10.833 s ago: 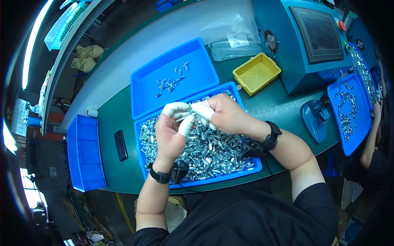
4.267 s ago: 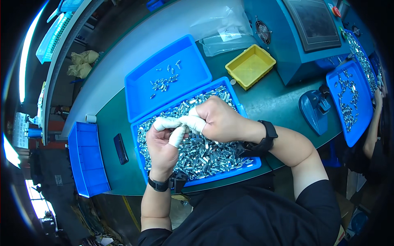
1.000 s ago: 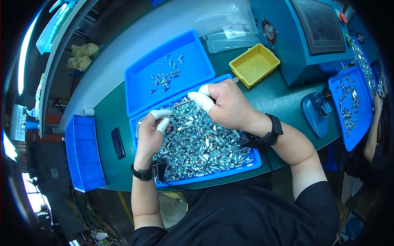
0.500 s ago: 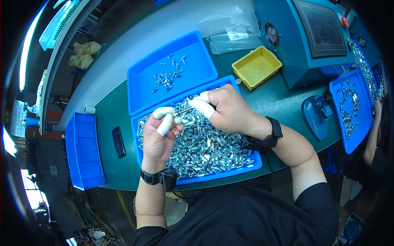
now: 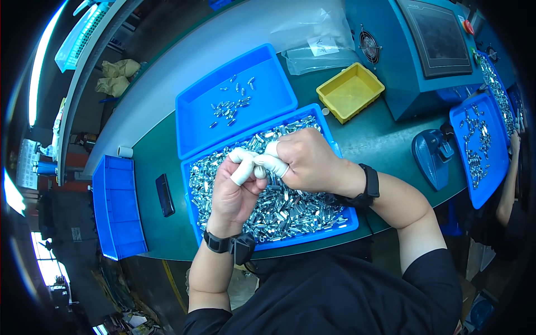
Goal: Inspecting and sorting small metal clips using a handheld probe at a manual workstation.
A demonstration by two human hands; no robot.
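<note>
Parts point(image 5: 296, 209), small, metal, fill blue tray point(image 5: 350, 220) under left hand point(image 5: 237, 181) and right hand point(image 5: 296, 159). Both pinched narrow, fingertips meeting; contents hidden, cannot tell. Second blue tray point(image 5: 195, 131), eleven o'clock.

Carried the left hand point(image 5: 231, 192) rightward, from over the left side of the full blue tray point(image 5: 350, 220) to nearer its middle, palm turned more upward. Drew the right hand point(image 5: 306, 159) from over the tray's far part back toward its middle. Closed the gap of a second ago, bringing white-wrapped fingertips point(image 5: 242, 174) together above that tray. Covered from view the slim metal rod seen there earlier. Added, since the earliest picture, a few loose metal pieces point(image 5: 228, 109) to the second blue tray point(image 5: 195, 125) just beyond the full one.
</note>
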